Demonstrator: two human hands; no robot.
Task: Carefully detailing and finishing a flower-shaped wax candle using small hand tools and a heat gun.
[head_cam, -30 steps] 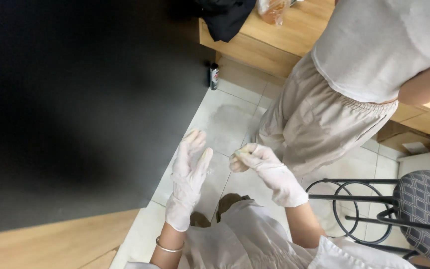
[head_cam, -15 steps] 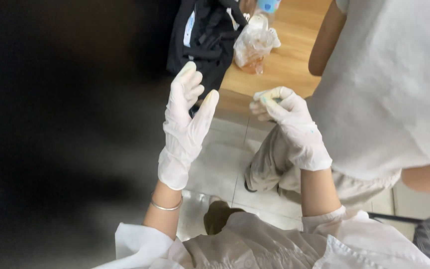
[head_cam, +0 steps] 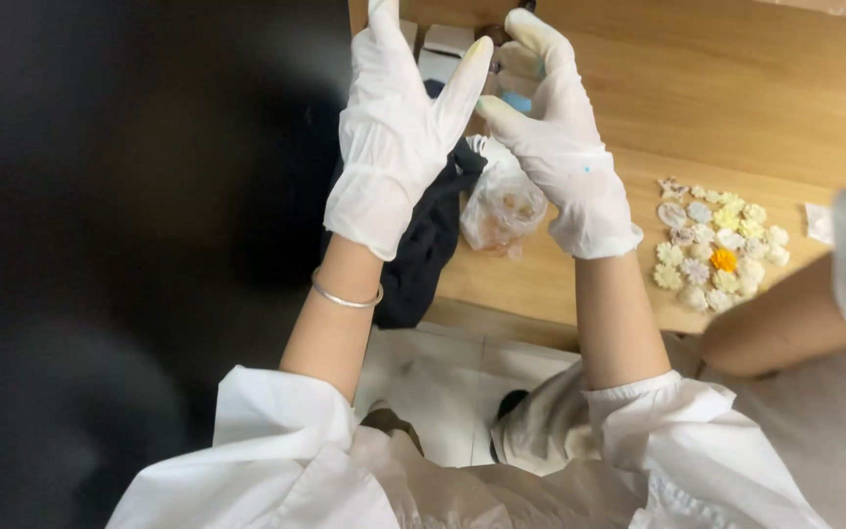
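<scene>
Hovering above the near edge of the wooden bench [head_cam: 736, 98], both gloved hands are raised side by side, almost meeting at the fingertips. The left hand [head_cam: 394, 137] is spread flat and wide, fingers pointing up and away from the body, thumb angled out towards the other hand; it has hold of nothing, and a thin silver bangle [head_cam: 345, 296] sits on its wrist below the glove cuff. The right hand [head_cam: 555, 137] is curled, its fingers bent over towards the left hand's thumb, and a small blue thing [head_cam: 516, 101] shows just at its thumb; whether it is pinched between thumb and fingers or merely lies behind them I cannot tell, nor what it is. The two hands stand very near each other, thumb tip close to thumb tip, so the blue thing lies just right of the left hand and against the right one, which is the nearer. Below and between the wrists a crumpled clear plastic bag [head_cam: 503, 206] with something pale brown inside rests on the bench, touching a dark cloth [head_cam: 423, 255] that hangs over the bench edge. Well to the right, apart from both hands, a cluster of small flower-shaped pieces [head_cam: 722, 245], mostly cream and pale yellow with one orange, lies flat on the bench. Another person's bare arm [head_cam: 785, 328] reaches in near that cluster.
</scene>
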